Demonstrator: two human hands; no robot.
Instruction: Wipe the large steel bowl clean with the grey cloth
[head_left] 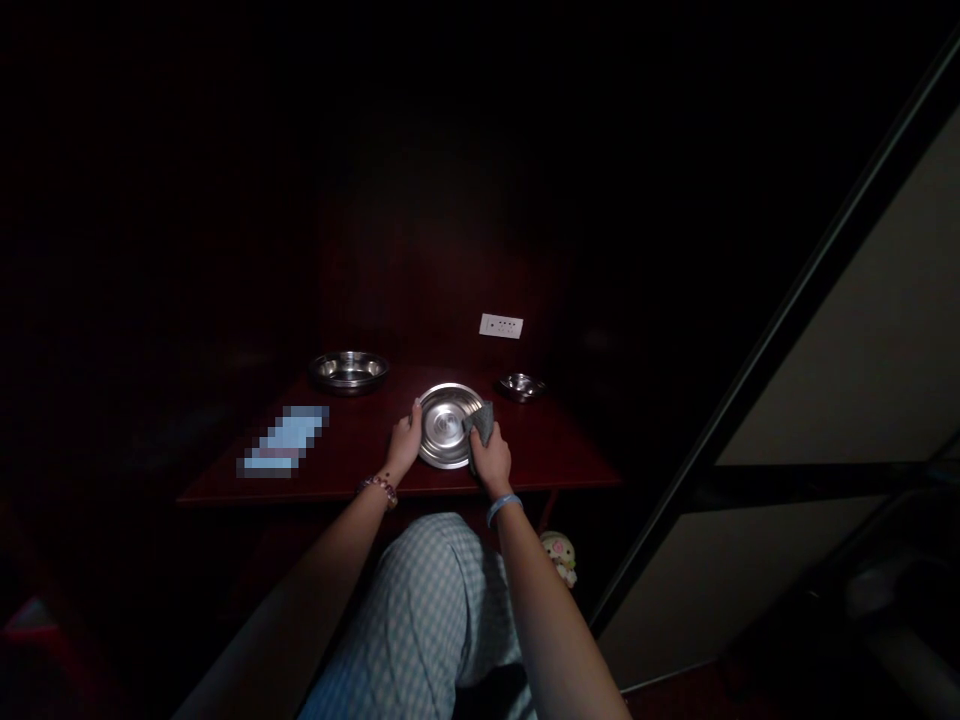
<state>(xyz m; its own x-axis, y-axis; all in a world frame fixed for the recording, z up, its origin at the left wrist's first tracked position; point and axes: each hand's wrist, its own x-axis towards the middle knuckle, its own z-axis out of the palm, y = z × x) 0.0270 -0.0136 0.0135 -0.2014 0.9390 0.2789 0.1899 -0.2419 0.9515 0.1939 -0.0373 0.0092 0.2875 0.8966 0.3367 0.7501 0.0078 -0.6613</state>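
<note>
A round, shallow stainless steel dish [448, 425] is held tilted toward me above the front part of the dark red table [360, 450]. My left hand [405, 440] grips its left rim, thumb along the edge. At the right rim my right hand [493, 460] is closed around a grey cloth [481, 420], which lies against the dish's inner side. The fingers behind the dish are hidden.
A larger steel dish [349, 372] stands at the table's back left, a small steel bowl [521, 387] at the back right. A blurred-out light blue rectangle [289, 438] lies at left. A socket plate [501, 326] is on the wall. A plush toy [559, 557] is below the table.
</note>
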